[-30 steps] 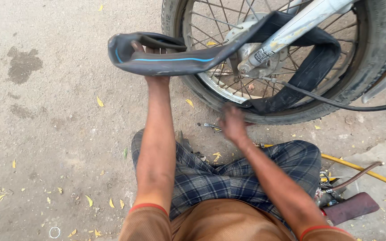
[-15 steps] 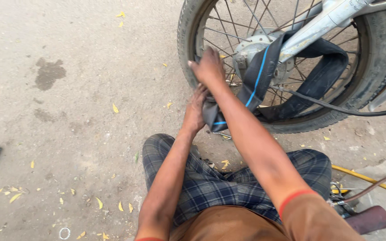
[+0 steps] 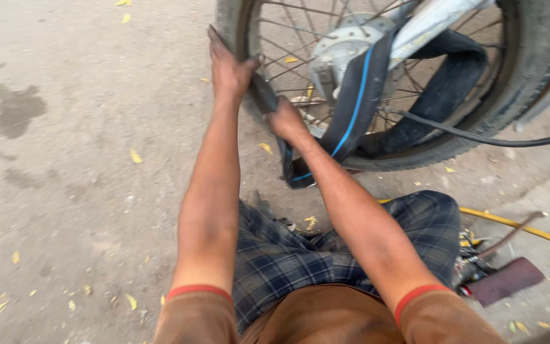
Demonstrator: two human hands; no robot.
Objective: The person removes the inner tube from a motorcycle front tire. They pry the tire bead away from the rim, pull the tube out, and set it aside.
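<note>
Left hand [image 3: 229, 69] on tyre [image 3: 529, 83] | right hand [image 3: 282, 119] grips inner tube [image 3: 351, 108] (blue-striped)

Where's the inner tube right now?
Head view, upper centre-right: the black inner tube with a blue stripe hangs over the wheel hub, its lower loop beside the right hand, which grips the tyre edge near the left hand.

My checked trousers [image 3: 300, 255] fill six o'clock. A yellow hose [image 3: 517, 224] runs out at four o'clock, a dark red pad [image 3: 504, 280] just below it. A dark stain [image 3: 17, 109] marks the ground [image 3: 84, 191] at nine o'clock, and yellow leaves [image 3: 135, 155] lie scattered about.
</note>
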